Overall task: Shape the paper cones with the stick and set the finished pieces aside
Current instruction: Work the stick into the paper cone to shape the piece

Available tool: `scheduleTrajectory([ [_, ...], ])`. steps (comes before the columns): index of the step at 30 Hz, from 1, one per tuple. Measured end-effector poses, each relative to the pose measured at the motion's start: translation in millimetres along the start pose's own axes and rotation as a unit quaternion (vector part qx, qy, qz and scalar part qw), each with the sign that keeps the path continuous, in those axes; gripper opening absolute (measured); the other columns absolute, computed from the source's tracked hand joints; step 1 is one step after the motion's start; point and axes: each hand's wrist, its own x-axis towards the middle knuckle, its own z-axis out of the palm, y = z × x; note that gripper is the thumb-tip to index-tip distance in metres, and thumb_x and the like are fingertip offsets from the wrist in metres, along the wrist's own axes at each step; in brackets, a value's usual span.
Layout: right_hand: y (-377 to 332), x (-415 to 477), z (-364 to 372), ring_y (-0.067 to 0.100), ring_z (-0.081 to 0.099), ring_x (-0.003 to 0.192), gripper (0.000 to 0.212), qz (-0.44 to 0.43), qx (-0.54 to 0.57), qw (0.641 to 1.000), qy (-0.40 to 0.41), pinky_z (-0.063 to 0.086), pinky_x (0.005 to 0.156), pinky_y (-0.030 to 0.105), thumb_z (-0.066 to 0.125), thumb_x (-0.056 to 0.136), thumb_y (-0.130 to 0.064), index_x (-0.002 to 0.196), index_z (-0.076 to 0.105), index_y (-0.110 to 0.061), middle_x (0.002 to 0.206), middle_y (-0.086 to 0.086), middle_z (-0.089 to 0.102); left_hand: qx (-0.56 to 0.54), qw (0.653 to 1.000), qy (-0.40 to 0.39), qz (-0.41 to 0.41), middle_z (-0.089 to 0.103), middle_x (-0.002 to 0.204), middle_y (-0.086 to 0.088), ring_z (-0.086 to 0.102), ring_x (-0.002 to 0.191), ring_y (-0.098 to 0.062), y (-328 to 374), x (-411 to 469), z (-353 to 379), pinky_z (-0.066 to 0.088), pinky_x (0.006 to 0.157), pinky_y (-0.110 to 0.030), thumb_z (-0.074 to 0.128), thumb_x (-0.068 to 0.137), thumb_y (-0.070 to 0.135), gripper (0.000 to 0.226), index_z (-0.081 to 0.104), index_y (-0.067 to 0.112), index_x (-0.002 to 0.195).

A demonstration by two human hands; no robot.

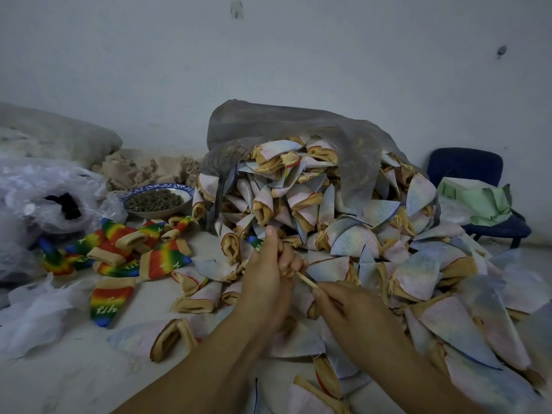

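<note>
My left hand [265, 273] grips a small cone whose rainbow tip [255, 242] pokes out above the fingers. A thin wooden stick [305, 280] runs from that cone's open end down to my right hand [349, 306], which pinches it. Both hands hover in front of a large heap of pale, inside-out cones [343, 222] spilling from a grey plastic bag [286, 127]. To the left lie several rainbow-coloured cones [119, 252] spread on the floor.
A blue-rimmed bowl of dark pellets [158, 200] stands behind the rainbow cones. Clear plastic bags [44, 198] fill the far left. A blue chair [478, 186] with a green bag [484, 201] stands at the right wall. Loose pale cones lie around my forearms.
</note>
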Motion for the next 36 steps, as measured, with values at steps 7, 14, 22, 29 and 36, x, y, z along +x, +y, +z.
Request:
scheduleTrajectory([
  [7,-6,-2,1,0.014,0.051,0.056,0.026,0.04,0.174,0.984,-0.014,0.037,0.051,0.023,0.049,0.095,-0.031,0.086,0.069,-0.017,0.068,0.006,0.062,-0.041,0.994,-0.091,-0.048,0.029,0.043,0.004,0.036,0.045,-0.011,8,-7,0,0.047,0.066,-0.029,0.041,0.101,0.044,0.058,0.039,0.02,0.048],
  [14,-4,1,1,0.002,0.05,0.057,0.025,0.038,0.155,0.987,-0.008,0.035,0.053,0.012,0.05,0.096,-0.025,0.074,0.063,-0.019,0.059,-0.019,0.054,0.074,0.995,-0.058,-0.021,0.038,0.045,-0.003,0.049,0.051,-0.017,-1,-8,-2,0.049,0.074,-0.034,0.05,0.091,0.048,0.055,0.041,0.018,0.046],
  [22,2,0,3,0.003,0.055,0.065,0.024,0.027,0.142,0.989,-0.009,0.038,0.056,0.015,0.048,0.095,-0.029,0.082,0.066,-0.019,0.065,-0.016,0.059,0.062,0.994,-0.076,-0.046,0.036,0.049,0.001,0.05,0.055,-0.014,-1,-12,-3,0.052,0.074,-0.03,0.057,0.089,0.047,0.045,0.05,0.018,0.056],
  [29,9,2,-3,-0.002,0.06,0.076,0.015,0.017,0.149,0.988,0.029,0.044,0.061,0.011,0.046,0.089,-0.041,0.088,0.059,-0.049,0.078,-0.018,0.066,0.125,0.987,-0.082,-0.057,0.064,0.078,-0.004,0.065,0.081,-0.016,3,-10,-7,0.055,0.073,-0.029,0.062,0.086,0.046,0.033,0.068,0.013,0.09],
  [36,31,5,-4,0.015,0.055,0.075,0.033,0.005,0.034,0.991,0.126,0.045,0.064,0.025,0.048,0.084,-0.038,0.095,0.071,-0.017,0.078,-0.01,0.055,0.136,0.991,0.001,0.019,0.074,0.107,-0.001,0.07,0.097,-0.012,19,-3,-8,0.054,0.076,-0.019,0.059,0.082,0.047,0.045,0.068,0.02,0.118],
])
